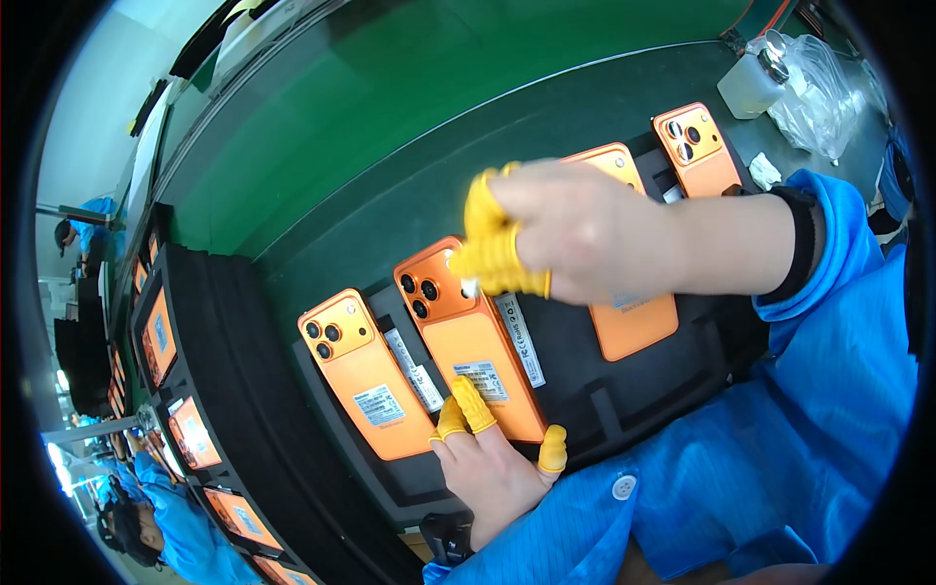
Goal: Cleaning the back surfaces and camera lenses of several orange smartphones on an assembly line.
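Note:
My right hand (pixel 575 234), blurred and in yellow finger cots, pinches a small white wad (pixel 470 289) at the camera block of an orange phone (pixel 507 375). This phone lies back up in a black tray (pixel 585 424). At its lower end my left hand (pixel 492 478), also in yellow finger cots, rests with fingers spread. Two fingertips touch the phone near its label, and the thumb stands by the right edge. Left of it lies another orange phone (pixel 356 375). My right hand partly hides a third phone (pixel 639 331); a fourth phone (pixel 702 161) lies at the far right.
A clear bottle with a metal top (pixel 753 83), a plastic bag (pixel 819 97) and a crumpled white tissue (pixel 764 172) stand or lie at the upper right. Black trays with orange phones (pixel 195 432) line the left. Co-workers in blue (pixel 180 522) are beyond them.

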`<act>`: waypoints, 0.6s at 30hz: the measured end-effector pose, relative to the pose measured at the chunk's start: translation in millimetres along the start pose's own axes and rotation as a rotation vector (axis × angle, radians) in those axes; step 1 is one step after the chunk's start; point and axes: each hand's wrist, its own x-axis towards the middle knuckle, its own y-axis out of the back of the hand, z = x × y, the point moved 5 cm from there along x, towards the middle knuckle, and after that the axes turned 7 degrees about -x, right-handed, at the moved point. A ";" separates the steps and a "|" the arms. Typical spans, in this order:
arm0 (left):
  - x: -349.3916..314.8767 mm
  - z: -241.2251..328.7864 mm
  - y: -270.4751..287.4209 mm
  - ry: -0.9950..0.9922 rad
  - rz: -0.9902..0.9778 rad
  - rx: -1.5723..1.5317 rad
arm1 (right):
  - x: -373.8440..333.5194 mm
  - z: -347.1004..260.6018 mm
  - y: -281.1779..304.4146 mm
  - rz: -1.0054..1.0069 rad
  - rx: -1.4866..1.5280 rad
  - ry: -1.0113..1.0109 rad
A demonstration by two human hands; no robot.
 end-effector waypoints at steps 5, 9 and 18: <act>3.0 3.3 -0.5 0.019 -0.018 -0.005 | 6.1 17.7 -8.1 -0.076 -0.290 -0.005; 3.7 3.1 -1.8 0.017 -0.028 0.031 | 10.2 40.6 7.6 -0.075 -0.319 -0.170; 4.3 1.3 -5.0 0.048 -0.053 -0.008 | 6.7 -27.4 -26.7 -0.223 -0.107 0.139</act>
